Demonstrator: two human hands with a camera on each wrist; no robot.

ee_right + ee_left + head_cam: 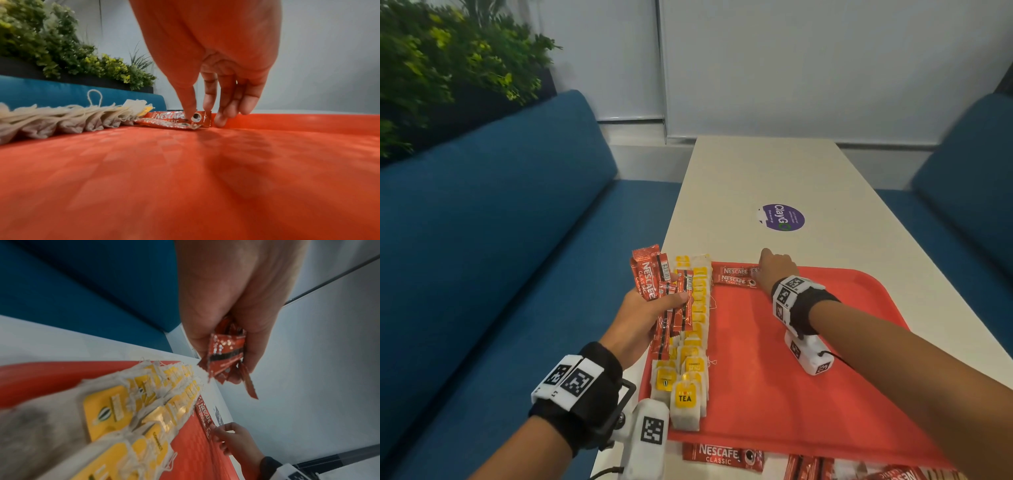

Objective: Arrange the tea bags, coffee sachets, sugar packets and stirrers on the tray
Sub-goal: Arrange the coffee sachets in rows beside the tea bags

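Note:
A red tray (791,359) lies on the white table. Rows of yellow-tagged tea bags (693,342) run along its left side, seen close in the left wrist view (144,410). My left hand (654,308) hovers over them and grips a bunch of red coffee sachets (226,345). My right hand (763,270) is at the tray's far left corner. Its thumb and forefinger pinch the end of one coffee sachet (170,116) that leans against the far rim. A second sachet (164,124) lies flat just in front of it.
Several loose coffee sachets (722,457) lie on the table by the tray's near edge. A purple sticker (782,217) marks the table beyond the tray. Blue sofas (482,240) flank the table, with plants (448,68) behind the left one.

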